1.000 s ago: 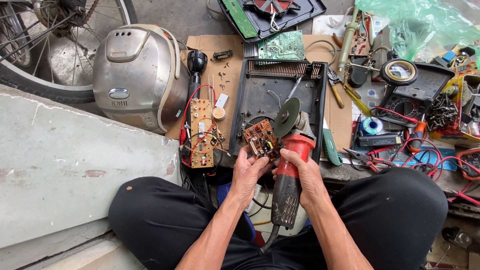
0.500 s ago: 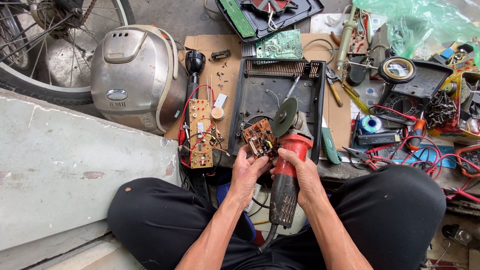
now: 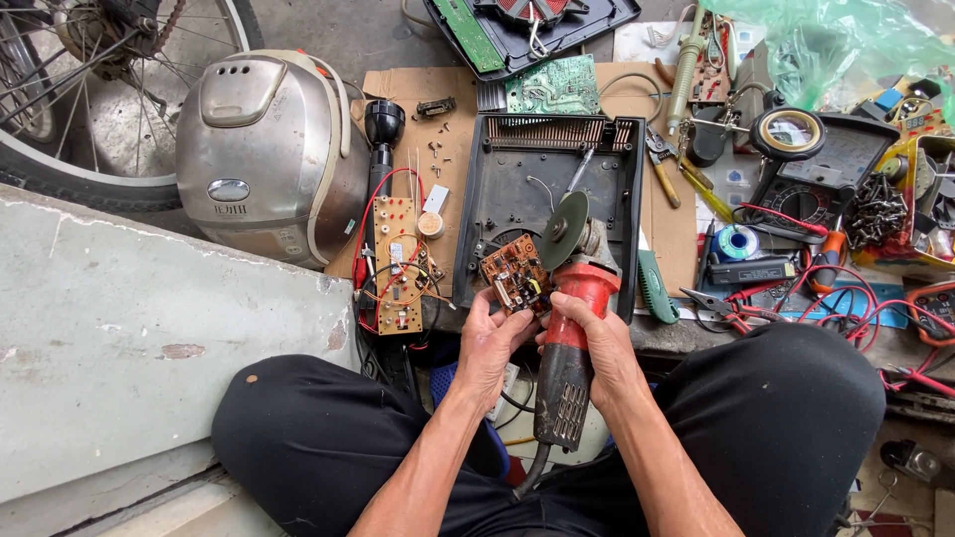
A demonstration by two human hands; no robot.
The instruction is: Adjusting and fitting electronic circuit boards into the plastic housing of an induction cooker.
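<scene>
Nearest to us, our right hand [image 3: 597, 348] is clenched around the red and black body of an angle grinder [image 3: 567, 368], its cord dropping toward six o'clock between our knees and its grey disc [image 3: 562, 231] tilted up at twelve o'clock from the hand. Just at nine o'clock of it, our left hand [image 3: 492, 343] grips one small brown circuit board [image 3: 514, 283] by its lower edge, fingers pinched on it, the board standing just beside the disc; whether the two touch we cannot tell. Behind both lies an open black plastic casing [image 3: 542, 189], which the grinder head partly covers. At nine o'clock from the casing lies a second, longer brown circuit board [image 3: 395, 264] with red wires looped round it, and beyond that a black torch [image 3: 381, 134] and one silver rice cooker [image 3: 269, 154] in front of a bicycle wheel [image 3: 60, 109]. At three o'clock from the casing we count a green-handled tool [image 3: 657, 288], red-handled pliers [image 3: 721, 306] and one blue roll of tape [image 3: 738, 242]. Farther off, at twelve o'clock, lies one green circuit board [image 3: 557, 88], and at two o'clock a round magnifier [image 3: 788, 131] beside a green plastic bag [image 3: 846, 40].
</scene>
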